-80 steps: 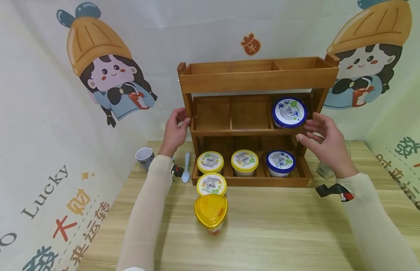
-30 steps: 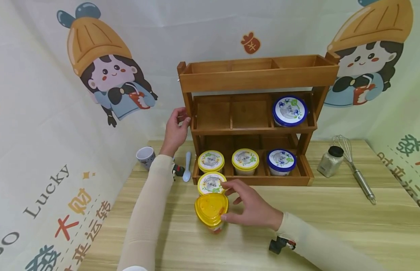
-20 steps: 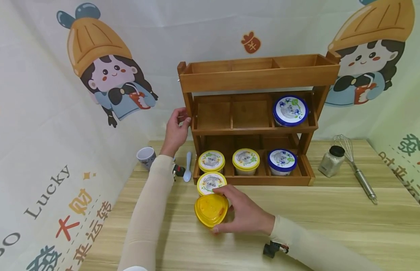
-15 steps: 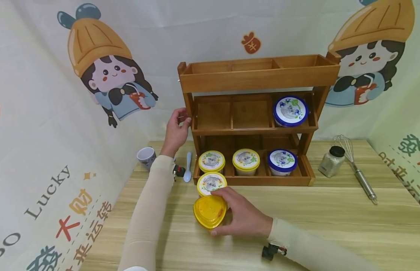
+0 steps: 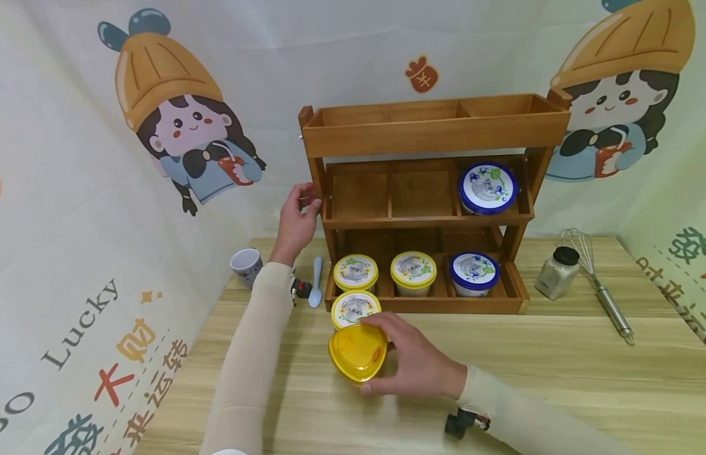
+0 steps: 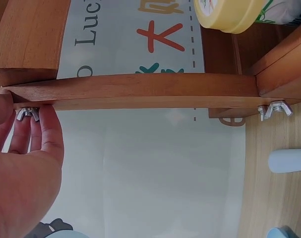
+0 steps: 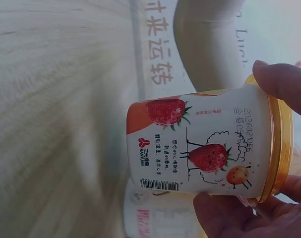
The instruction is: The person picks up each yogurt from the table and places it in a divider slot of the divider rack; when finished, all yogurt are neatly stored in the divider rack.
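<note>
**Strawberry yogurt cup in the right hand, left hand on the rack post**

The right hand (image 5: 412, 370) curls its grip around a strawberry yogurt cup (image 5: 357, 352) with a yellow lid, held just above the desk (image 5: 557, 379), in front of a yellow-lidded cup (image 5: 355, 308). The left hand (image 5: 296, 221) closes finger and thumb on the left post of the wooden rack (image 5: 432, 129), fingertips (image 6: 38, 131) by a wing nut (image 6: 27, 113). A blue spoon (image 5: 315, 281) lies beside the rack.

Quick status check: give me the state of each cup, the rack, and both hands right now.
Strawberry cup: lidded, gripped by right hand.
Yellow-lid cup on table: sealed, upright.
Bottom-shelf cups: three, sealed.
Blue-lid cup: middle shelf, right compartment.
Rack: top shelf empty.
Left hand: holds rack's left post.
</note>
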Tool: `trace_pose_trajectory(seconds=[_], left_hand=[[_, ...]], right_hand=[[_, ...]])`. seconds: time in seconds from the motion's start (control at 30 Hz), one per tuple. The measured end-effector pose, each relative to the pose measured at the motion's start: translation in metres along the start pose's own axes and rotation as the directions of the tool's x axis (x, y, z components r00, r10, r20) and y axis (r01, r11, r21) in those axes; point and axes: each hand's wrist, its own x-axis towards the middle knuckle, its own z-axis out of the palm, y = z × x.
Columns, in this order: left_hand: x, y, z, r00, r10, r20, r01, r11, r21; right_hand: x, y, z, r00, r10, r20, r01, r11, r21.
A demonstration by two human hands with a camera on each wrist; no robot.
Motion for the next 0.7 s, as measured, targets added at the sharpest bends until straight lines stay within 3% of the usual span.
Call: trace_pose_trajectory(seconds=[0.3,0.7], left_hand=[[-0.001,-0.001,0.001,1.0,0.013,-0.006,-0.013,1.0,-0.001],[-0.001,0.0,0.002,1.0,0.02,-0.013,-0.02,1.0,0.0]], right_hand=[[-0.004,-0.002,-0.019,0.992,-0.097,-0.084,0.094,0.995,-0.034],[0.0,-0.009,-0.055,0.972,-0.168,-0.165,0.148,0.981,-0.127]])
